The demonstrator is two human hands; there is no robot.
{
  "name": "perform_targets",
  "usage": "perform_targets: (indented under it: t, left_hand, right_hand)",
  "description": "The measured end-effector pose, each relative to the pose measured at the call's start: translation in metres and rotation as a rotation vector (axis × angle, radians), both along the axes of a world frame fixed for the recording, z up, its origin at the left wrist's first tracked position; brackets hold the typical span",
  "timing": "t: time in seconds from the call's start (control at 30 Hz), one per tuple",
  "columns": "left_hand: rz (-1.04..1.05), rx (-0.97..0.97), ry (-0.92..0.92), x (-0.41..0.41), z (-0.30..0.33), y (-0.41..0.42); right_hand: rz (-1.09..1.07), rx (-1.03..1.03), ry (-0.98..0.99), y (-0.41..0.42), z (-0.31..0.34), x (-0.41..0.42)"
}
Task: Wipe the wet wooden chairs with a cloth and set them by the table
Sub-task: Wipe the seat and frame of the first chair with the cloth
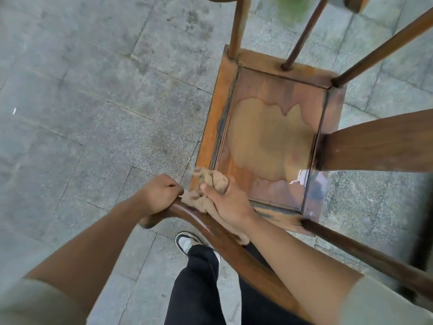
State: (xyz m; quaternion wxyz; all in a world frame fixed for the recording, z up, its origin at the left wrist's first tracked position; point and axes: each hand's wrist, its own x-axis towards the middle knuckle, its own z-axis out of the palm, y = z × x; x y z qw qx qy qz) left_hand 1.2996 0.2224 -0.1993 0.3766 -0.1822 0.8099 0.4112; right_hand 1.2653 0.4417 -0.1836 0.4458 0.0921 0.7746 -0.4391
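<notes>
Two hands work at the curved top rail (pixel 210 225) of a wooden armchair (pixel 276 137) seen from above and behind; the person stands at its back on grey stone paving (pixel 82 90), one dark trouser leg and a white and black shoe (pixel 186 241) showing below the rail. The left hand (pixel 159 195) curls its fingers over the left end of the rail and holds it firmly; the right hand (pixel 226 199) has its fingers and thumb closed round a bunched tan cloth (pixel 208 186), which lies against the rail and hangs a little over the rear edge of the seat.

The seat panel (pixel 271 137) carries a broad pale patch in the middle with darker wood around it, and a glossy wet sheen shows near its right rear corner; which tone is the damp one I cannot tell for sure. The armrests and their spindles run off to the right and top of the view; no table is clearly in sight, though a wooden edge at the top of the view could be other furniture.

In my judgement the wiping step is in hand, and it is at the back rail, with the seat not yet finished; setting the chair in place comes after. The next move probably calls for drawing the cloth along the rail toward the right while the left hand steadies the chair; then the shiny corner of the seat wants a firm pass, with the cloth opened to a drier face.
</notes>
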Motion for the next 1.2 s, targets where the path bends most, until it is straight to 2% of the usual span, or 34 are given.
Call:
perform_targets:
  t: [0.07, 0.13, 0.27, 0.4, 0.57, 0.67, 0.73, 0.83, 0.9, 0.97, 1.1, 1.2]
  left_hand:
    - [-0.013, 0.047, -0.090, -0.005, -0.003, -0.001]
    - [-0.010, 0.045, -0.127, -0.010, -0.005, -0.002]
    - [-0.047, 0.019, -0.187, -0.019, -0.006, 0.003]
    - [0.024, -0.151, -0.122, -0.030, -0.018, 0.005]
    - [-0.169, -0.173, -0.189, -0.050, -0.063, 0.034]
    - [-0.188, -0.230, -0.135, -0.063, -0.098, 0.045]
    - [-0.111, -0.289, -0.089, -0.077, -0.123, 0.043]
    - [0.077, -0.302, -0.076, -0.112, -0.163, 0.033]
    - [0.068, -0.275, -0.073, -0.133, -0.184, 0.026]
    - [0.076, -0.253, -0.034, -0.145, -0.189, 0.024]
    - [0.294, -0.059, -0.049, -0.179, -0.187, 0.021]
    - [0.347, -0.079, -0.063, -0.229, -0.195, 0.026]
  right_hand:
    - [0.012, 0.086, -0.004, 0.011, -0.022, -0.015]
    - [-0.079, 0.172, -0.014, 0.036, -0.044, -0.024]
    - [-0.421, 0.408, 0.025, 0.108, -0.075, -0.041]
    - [-0.668, 0.661, 0.136, 0.164, -0.099, -0.053]
    - [-0.859, 0.861, 0.211, 0.221, -0.137, -0.079]
    - [-0.854, 0.902, 0.124, 0.245, -0.166, -0.089]
    - [-0.816, 0.929, 0.085, 0.242, -0.185, -0.091]
    - [-0.818, 1.071, 0.152, 0.211, -0.205, -0.091]
    - [-0.849, 1.126, 0.193, 0.186, -0.210, -0.084]
    - [-0.772, 1.087, 0.276, 0.160, -0.207, -0.074]
    - [-0.526, 0.914, 0.509, 0.094, -0.198, -0.049]
    - [-0.294, 0.851, 0.643, 0.107, -0.197, -0.051]
